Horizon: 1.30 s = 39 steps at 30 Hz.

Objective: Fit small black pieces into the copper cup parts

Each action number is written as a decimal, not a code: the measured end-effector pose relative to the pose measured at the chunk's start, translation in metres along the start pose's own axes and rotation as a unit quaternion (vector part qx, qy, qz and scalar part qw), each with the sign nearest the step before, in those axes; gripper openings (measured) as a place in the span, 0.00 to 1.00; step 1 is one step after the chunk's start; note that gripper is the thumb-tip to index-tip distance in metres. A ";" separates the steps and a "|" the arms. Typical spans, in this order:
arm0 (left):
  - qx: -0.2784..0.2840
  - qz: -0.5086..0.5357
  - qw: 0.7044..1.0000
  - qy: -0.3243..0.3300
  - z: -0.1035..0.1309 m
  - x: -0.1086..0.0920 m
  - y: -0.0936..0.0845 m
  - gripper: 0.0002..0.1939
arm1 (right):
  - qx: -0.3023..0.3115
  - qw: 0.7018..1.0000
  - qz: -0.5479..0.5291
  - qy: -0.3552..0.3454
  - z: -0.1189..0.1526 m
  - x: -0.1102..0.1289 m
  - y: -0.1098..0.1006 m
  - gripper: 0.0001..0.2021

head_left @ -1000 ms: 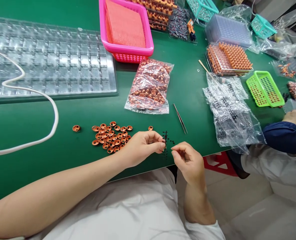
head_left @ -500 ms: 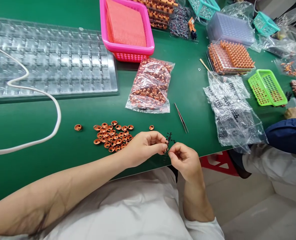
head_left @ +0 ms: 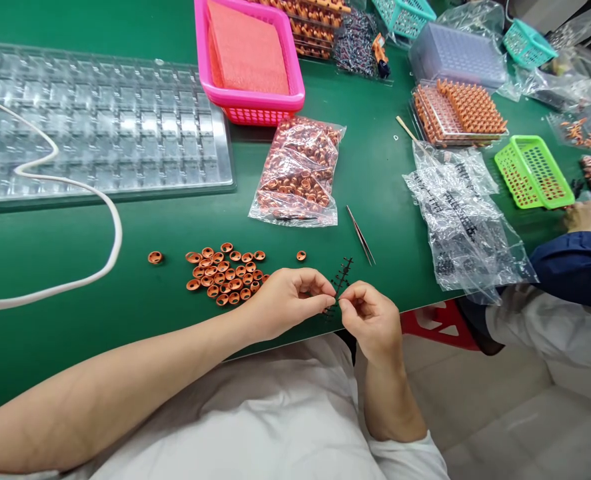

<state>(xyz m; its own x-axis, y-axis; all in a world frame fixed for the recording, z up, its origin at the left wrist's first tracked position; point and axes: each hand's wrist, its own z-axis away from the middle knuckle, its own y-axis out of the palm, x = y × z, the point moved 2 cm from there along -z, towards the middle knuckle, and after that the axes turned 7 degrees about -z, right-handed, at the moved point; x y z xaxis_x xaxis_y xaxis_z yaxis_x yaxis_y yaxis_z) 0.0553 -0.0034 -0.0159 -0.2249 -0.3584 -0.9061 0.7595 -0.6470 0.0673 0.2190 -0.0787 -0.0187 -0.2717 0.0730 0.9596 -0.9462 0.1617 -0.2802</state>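
A thin black plastic sprue (head_left: 344, 275) with short side branches stands slanted between my hands, over the table's front edge. My left hand (head_left: 295, 297) pinches it between thumb and fingers. At its right side, my right hand (head_left: 374, 317) is closed, thumb and forefinger pinching the sprue's side branches; the exact spot is hidden by the fingertips. Beyond my left hand lies a cluster of small copper-coloured cups (head_left: 222, 273) with holes in them. One copper cup (head_left: 301, 255) sits apart, and another stray cup (head_left: 155, 257) lies farther left.
Tweezers (head_left: 360, 235) lie past my hands, near a bag of copper cups (head_left: 298, 173). A pink basket (head_left: 202, 60), a clear tray (head_left: 175, 190) and a white cable (head_left: 118, 233) are farther back and left. Plastic bags (head_left: 468, 227), a green basket (head_left: 532, 170) and a co-worker's sleeve (head_left: 572, 267) are right.
The black sprue has tilted to the right at its top, and more of it shows above my fingers. Both hands stay close together with little movement.
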 end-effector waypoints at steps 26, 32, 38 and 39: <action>-0.093 -0.093 0.991 0.033 0.000 -0.001 -0.002 0.06 | -0.125 0.957 0.232 -0.122 -0.008 -0.001 -0.011 0.06; -0.085 -0.070 0.994 0.021 -0.002 0.003 -0.003 0.09 | 0.001 0.971 0.231 -0.055 -0.008 -0.012 -0.028 0.07; -0.074 -0.058 0.995 0.021 -0.002 0.005 -0.001 0.10 | 0.023 0.963 0.254 -0.091 -0.006 -0.013 -0.025 0.08; -0.072 -0.055 0.996 0.019 -0.002 0.005 -0.002 0.10 | 0.019 0.962 0.254 -0.097 -0.006 -0.013 -0.024 0.08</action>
<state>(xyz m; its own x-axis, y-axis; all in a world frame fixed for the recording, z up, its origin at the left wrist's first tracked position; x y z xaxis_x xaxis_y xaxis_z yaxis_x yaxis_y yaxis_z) 0.0544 -0.0026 -0.0218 -0.2908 -0.2627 -0.9200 0.8115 -0.5772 -0.0917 0.2467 -0.0780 -0.0248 -0.7248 -0.0535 0.6869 -0.6877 0.1168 -0.7165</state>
